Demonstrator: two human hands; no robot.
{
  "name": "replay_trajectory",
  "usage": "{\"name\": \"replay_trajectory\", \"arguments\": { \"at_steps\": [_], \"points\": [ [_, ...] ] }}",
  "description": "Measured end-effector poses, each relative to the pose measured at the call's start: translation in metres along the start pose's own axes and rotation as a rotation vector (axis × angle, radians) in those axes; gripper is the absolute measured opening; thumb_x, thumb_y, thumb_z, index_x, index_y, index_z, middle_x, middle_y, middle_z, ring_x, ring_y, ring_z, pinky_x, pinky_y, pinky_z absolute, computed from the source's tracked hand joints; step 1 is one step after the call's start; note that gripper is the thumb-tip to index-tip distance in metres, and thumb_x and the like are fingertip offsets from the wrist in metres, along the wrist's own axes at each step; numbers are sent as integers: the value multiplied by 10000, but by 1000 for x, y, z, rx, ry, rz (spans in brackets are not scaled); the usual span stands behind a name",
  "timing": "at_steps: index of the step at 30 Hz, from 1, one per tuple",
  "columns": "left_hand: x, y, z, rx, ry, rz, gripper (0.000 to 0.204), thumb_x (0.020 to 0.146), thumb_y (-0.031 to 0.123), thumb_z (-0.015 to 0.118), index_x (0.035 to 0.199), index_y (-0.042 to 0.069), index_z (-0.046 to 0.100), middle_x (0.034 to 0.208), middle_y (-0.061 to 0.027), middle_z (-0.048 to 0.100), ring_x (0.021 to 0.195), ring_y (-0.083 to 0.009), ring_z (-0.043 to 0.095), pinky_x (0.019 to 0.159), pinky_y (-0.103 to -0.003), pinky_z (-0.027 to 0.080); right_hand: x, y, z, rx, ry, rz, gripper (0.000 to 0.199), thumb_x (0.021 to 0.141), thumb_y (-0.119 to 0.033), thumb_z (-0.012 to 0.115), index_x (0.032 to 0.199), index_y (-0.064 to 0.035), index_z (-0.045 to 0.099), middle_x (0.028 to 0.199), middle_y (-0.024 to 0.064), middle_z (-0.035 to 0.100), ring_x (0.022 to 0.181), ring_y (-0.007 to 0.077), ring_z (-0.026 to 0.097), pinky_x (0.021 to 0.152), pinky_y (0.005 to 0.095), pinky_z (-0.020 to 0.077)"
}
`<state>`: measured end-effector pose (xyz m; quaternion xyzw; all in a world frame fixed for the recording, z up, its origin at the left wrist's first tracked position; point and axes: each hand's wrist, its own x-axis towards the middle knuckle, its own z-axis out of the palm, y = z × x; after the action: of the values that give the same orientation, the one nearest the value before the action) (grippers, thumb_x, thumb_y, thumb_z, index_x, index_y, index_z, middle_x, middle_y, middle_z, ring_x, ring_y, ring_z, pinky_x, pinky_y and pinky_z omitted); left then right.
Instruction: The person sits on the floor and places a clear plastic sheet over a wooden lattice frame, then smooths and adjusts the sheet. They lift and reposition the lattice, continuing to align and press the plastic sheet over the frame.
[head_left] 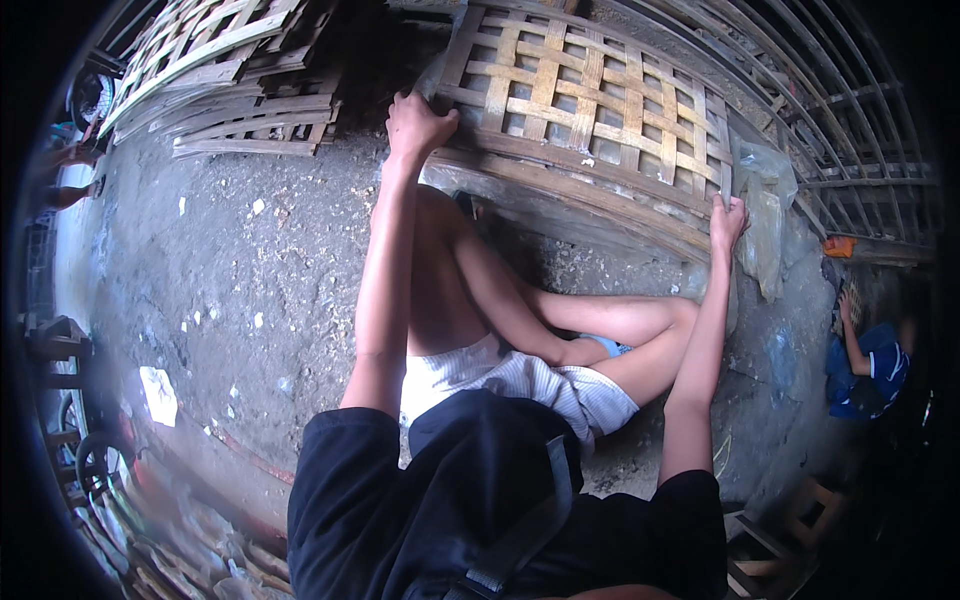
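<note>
Nearest the camera: a black short-sleeved shirt point(470, 500) with a grey strap point(520, 540) across it, above white striped shorts point(520, 385). Both arms extend forward to a woven lattice panel of pale bamboo strips point(590, 100), which lies tilted on the grey dirt ground point(250, 270).

- Left hand point(418, 122) – fingers curled over the panel's near-left corner, gripping it.
- Right hand point(727, 222) – fingers closed on the near-right edge, beside a clear plastic sheet point(765, 215).

Judged status: the weave appears complete; the panel is gripped, not yet lifted clear. Similar panels point(220, 70) are stacked at upper left. Another person in blue point(870, 365) sits at right.
</note>
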<state>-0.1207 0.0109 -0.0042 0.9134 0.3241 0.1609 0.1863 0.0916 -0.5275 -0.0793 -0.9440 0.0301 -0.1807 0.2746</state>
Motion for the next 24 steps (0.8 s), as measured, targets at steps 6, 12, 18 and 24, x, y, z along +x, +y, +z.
{"name": "replay_trajectory", "arguments": {
  "at_steps": [6,12,18,24],
  "points": [
    [5,0,-4,-183,-167,-129,532,722,384,844,979,-61,705,1003,-264,743,1001,-381,730,887,-439,572,-2,-2,-5,138,-81,84,386,884,-302,747,1065,27,660,1036,231,694,1040,394,638,969,468,471],
    [2,3,-9,-180,-132,-97,484,713,355,850,924,-53,697,996,-251,737,1000,-390,723,890,-464,569,-9,-1,-4,126,-62,81,377,886,-299,741,1063,26,668,1031,256,702,1043,417,651,962,480,476],
    [-4,8,-6,-59,5,30,459,708,334,854,885,-60,700,997,-251,723,999,-408,710,906,-477,567,-10,7,-1,-103,1,72,414,870,-327,753,1124,-2,726,1073,268,698,1138,426,621,1064,507,426],
    [-3,5,-5,-116,-5,-8,423,704,317,855,839,-55,708,943,-258,733,954,-396,729,872,-460,577,-11,-1,-7,-88,-12,142,426,869,-319,754,1145,4,732,1051,281,716,1100,429,655,1022,504,472]
  ]
}}
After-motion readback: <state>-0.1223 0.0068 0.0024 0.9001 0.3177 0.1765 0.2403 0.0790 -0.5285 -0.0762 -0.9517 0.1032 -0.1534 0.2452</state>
